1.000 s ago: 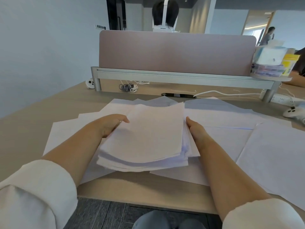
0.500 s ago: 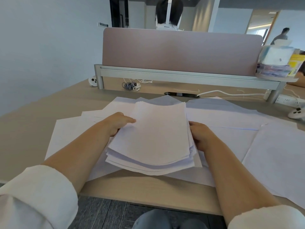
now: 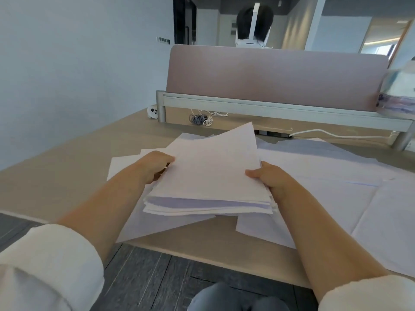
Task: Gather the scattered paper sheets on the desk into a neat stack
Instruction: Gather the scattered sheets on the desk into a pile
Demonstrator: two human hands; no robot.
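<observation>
While tilted above desk [image 3: 67, 167], paper stack [image 3: 208, 176] sits between left hand [image 3: 155, 164], right hand [image 3: 269, 178], both grips clenched on edges.

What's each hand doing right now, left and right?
Left hand: closed on the left edge of the paper stack.
Right hand: closed on the stack's right edge, thumb on top.
</observation>
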